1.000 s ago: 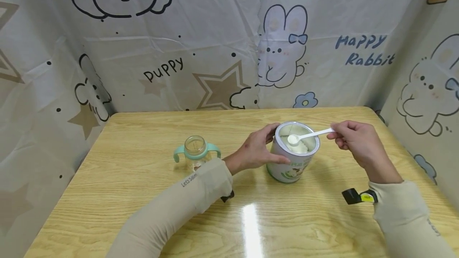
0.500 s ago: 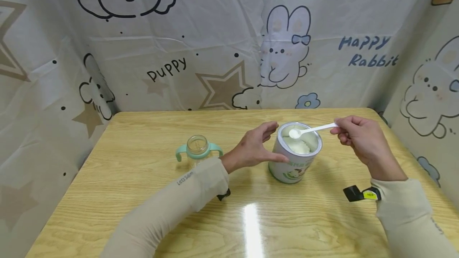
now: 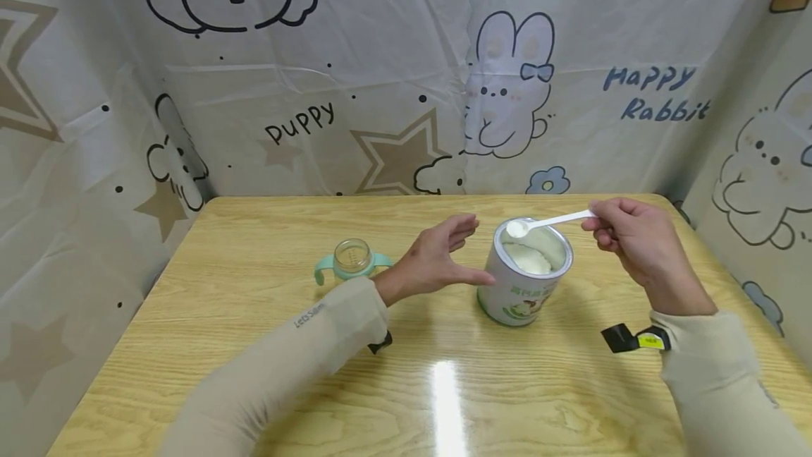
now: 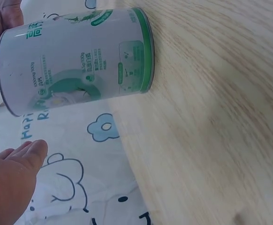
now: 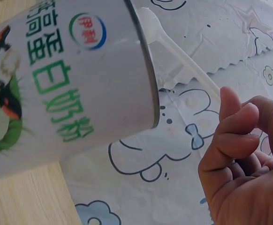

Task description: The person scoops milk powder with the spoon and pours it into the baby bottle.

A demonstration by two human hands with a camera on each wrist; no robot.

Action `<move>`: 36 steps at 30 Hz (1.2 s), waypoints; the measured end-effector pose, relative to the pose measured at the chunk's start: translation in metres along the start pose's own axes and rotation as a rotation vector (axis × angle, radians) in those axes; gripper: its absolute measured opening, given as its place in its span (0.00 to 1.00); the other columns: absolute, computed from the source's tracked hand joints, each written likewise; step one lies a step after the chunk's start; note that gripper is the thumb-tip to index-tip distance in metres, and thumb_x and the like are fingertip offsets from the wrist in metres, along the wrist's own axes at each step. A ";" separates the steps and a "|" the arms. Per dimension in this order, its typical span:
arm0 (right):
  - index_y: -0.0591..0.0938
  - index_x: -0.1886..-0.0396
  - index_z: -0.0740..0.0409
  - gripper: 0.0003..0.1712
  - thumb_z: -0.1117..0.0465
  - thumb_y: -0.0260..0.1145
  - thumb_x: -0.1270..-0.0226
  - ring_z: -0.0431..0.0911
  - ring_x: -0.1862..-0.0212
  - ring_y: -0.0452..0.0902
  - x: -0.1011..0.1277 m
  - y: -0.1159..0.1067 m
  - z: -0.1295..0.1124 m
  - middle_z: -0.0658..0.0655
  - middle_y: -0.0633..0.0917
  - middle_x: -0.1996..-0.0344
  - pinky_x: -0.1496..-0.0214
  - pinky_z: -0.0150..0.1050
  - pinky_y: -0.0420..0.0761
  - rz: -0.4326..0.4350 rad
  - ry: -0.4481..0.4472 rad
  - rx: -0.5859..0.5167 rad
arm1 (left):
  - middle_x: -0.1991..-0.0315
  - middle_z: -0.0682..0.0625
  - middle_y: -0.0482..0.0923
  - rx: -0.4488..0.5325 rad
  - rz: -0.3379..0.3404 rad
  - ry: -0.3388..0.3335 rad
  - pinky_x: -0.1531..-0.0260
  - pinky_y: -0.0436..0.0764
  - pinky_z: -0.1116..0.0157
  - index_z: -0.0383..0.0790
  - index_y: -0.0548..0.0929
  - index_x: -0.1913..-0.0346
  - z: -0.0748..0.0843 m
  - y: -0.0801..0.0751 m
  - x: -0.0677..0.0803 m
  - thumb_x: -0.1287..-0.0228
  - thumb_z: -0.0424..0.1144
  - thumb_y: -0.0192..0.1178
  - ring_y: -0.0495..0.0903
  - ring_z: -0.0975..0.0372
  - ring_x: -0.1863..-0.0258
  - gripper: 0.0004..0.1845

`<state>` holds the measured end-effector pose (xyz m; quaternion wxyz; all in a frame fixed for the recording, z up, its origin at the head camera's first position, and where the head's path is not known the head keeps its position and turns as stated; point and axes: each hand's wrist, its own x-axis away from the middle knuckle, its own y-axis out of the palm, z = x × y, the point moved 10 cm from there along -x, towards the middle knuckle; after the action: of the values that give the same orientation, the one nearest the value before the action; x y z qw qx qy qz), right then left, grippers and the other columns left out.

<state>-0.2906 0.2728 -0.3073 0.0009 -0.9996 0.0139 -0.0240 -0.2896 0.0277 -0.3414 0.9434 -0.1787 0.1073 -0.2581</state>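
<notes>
An open white-and-green powder can [image 3: 525, 275] stands on the wooden table [image 3: 254, 344], with white powder inside. My right hand [image 3: 624, 238] pinches the handle of a white plastic scoop [image 3: 545, 223], whose bowl holds powder above the can's rim. The left hand [image 3: 438, 259] hovers open just left of the can, apart from it. In the left wrist view the can [image 4: 75, 58] fills the top with my fingers [image 4: 19, 159] below it. The right wrist view has the can [image 5: 66, 89], the scoop handle [image 5: 183, 61] and my curled fingers [image 5: 235, 140].
A small clear baby bottle [image 3: 352, 261] with mint green handles stands open at the left of my left hand. Cartoon-printed sheets [image 3: 380, 69] wall the table at the back and both sides. A black and yellow tag [image 3: 634, 338] shows at my right wrist.
My left hand has let go of the can and drawn back to the left, fingers spread. The right hand has lifted the filled scoop from inside the can to above its rim.
</notes>
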 end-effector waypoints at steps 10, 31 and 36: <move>0.84 0.71 0.55 0.13 0.63 0.60 0.25 0.36 0.79 0.72 -0.002 0.020 -0.008 0.48 0.86 0.78 0.80 0.24 0.75 -0.024 -0.021 -0.044 | 0.27 0.41 0.63 0.021 0.018 -0.031 0.33 0.68 0.69 0.34 0.60 0.25 -0.002 -0.018 0.009 0.51 0.35 0.80 0.65 0.56 0.28 0.52; 0.82 0.72 0.55 0.12 0.61 0.62 0.26 0.36 0.79 0.71 -0.008 0.066 -0.017 0.47 0.84 0.80 0.80 0.23 0.72 -0.050 -0.039 0.014 | 0.28 0.40 0.66 0.061 0.059 -0.053 0.33 0.69 0.68 0.30 0.62 0.27 -0.006 -0.055 0.031 0.50 0.30 0.78 0.66 0.53 0.29 0.49; 0.82 0.73 0.55 0.12 0.62 0.62 0.26 0.35 0.80 0.71 -0.010 0.075 -0.018 0.48 0.85 0.80 0.81 0.23 0.72 -0.067 -0.034 0.003 | 0.29 0.38 0.66 0.065 0.072 -0.051 0.33 0.69 0.66 0.29 0.62 0.27 -0.006 -0.065 0.037 0.49 0.29 0.77 0.66 0.51 0.29 0.48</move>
<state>-0.3040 0.1983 -0.2903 0.0020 -0.9998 -0.0194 -0.0073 -0.2895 -0.0454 -0.3250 0.9598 -0.1503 0.0813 -0.2228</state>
